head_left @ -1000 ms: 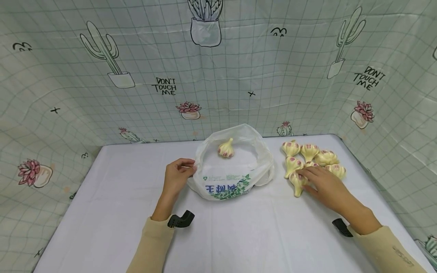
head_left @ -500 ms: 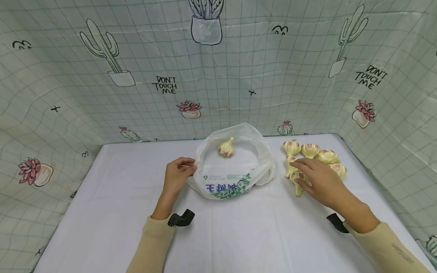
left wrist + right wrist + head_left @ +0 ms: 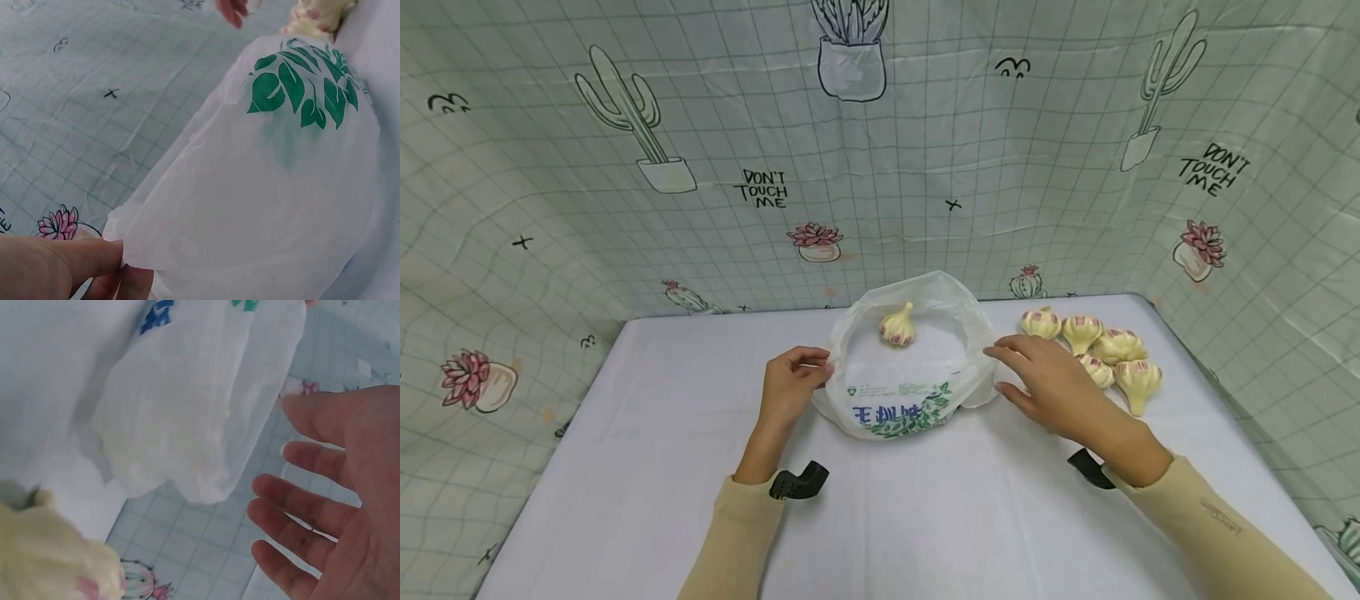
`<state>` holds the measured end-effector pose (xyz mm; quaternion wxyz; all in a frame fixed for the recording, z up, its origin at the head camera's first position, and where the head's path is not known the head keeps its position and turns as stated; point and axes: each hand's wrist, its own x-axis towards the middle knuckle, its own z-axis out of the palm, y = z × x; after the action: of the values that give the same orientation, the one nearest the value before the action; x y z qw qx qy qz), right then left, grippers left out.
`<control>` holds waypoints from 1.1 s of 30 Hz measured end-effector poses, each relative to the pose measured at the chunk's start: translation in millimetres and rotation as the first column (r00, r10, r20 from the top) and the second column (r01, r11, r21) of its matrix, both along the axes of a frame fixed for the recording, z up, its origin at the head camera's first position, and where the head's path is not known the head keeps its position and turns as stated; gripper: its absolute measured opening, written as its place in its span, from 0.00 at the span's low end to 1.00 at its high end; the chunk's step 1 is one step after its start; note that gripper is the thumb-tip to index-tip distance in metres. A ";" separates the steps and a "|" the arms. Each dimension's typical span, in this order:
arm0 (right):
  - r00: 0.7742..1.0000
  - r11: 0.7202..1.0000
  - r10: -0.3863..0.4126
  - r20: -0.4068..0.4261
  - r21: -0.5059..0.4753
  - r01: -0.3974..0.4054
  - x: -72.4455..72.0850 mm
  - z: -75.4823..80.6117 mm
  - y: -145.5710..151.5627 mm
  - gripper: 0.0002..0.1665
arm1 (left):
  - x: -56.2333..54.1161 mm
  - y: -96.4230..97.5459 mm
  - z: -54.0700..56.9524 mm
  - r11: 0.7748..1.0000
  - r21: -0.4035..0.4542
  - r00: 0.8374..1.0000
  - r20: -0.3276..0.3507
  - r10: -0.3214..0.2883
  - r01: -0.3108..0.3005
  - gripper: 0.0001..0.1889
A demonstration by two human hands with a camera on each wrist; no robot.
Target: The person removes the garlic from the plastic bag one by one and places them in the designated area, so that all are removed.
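A white plastic bag (image 3: 865,421) with green leaf print lies mid-table, its mouth spread wide. One garlic bulb (image 3: 897,327) shows inside the mouth. My left hand (image 3: 790,387) pinches the bag's left rim between thumb and fingers; the left wrist view shows this pinch up close. By the right rim is my right hand (image 3: 1048,387), fingers apart and slightly bent. The right wrist view shows nothing in that hand (image 3: 331,494), and whether its fingertips touch the bag is unclear. Several garlic bulbs (image 3: 1118,345) lie together to its right; the hand may cover others.
A white cloth (image 3: 647,433) covers the table. Behind and at both sides hangs a checked curtain (image 3: 895,175) with cactus drawings, close to the table's back edge. Black wrist mounts (image 3: 800,481) stick out from both sleeves.
My right hand has lifted off the garlic bulbs and moved left to the bag's right rim. Bulbs on the right of the pile have come into view. My left hand stays on the bag.
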<state>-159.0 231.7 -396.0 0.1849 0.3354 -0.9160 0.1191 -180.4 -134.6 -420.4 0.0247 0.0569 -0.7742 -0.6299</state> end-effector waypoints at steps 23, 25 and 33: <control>0.996 0.997 0.014 0.085 0.076 -0.021 -32.1 10.9 -60.9 0.31 | 0.5 0.1 0.5 1.000 -0.008 1.000 -0.008 0.004 -0.004 0.09; 0.997 0.997 0.016 0.079 0.080 -0.022 -35.1 11.6 -64.2 0.31 | 0.6 0.4 0.7 1.000 -0.008 1.000 -0.006 0.006 -0.006 0.09; 0.996 0.996 0.000 0.085 0.088 -0.008 -50.9 15.3 -77.0 0.31 | -0.6 1.7 -0.2 1.000 -0.005 1.000 -0.014 0.002 -0.002 0.09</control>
<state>-210.0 154.6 -380.8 0.1304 0.3398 -0.9268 0.0930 -181.0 -132.9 -420.5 0.0306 0.0531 -0.7755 -0.6283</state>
